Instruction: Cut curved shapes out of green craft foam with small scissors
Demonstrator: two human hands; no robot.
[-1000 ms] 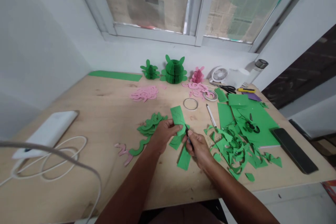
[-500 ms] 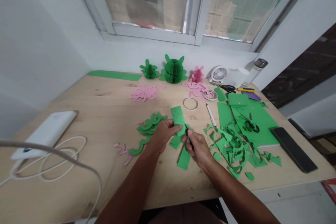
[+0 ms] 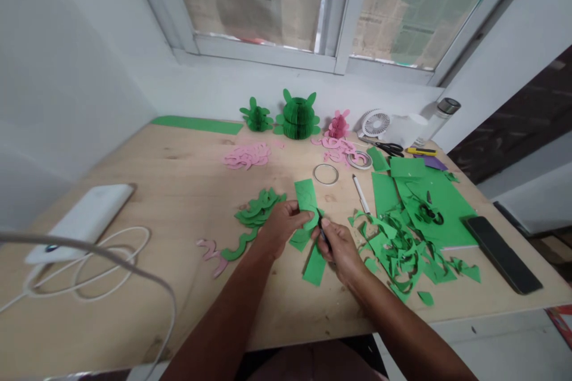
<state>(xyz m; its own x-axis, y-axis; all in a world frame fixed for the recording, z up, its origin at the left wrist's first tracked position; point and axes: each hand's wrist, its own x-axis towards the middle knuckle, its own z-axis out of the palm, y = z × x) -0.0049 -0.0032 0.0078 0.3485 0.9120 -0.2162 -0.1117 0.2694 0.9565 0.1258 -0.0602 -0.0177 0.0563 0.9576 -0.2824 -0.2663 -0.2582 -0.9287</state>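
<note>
Between its thumb and fingers my left hand pinches a green paper strip with drawn curved lines. My right hand is closed on dark-handled scissors, whose blades touch the strip's right edge. Another green strip lies on the table below the hands. Left of my left hand is a pile of wavy green cutouts, with one green curl by my forearm and pink curls beside it.
Green scraps, green sheets, a black phone and a white pen lie right. Paper figures and a small fan stand behind. A white power bank and looped cable are left.
The view has shifted slightly. My hands hold the same strip and scissors, with little visible movement between them.
</note>
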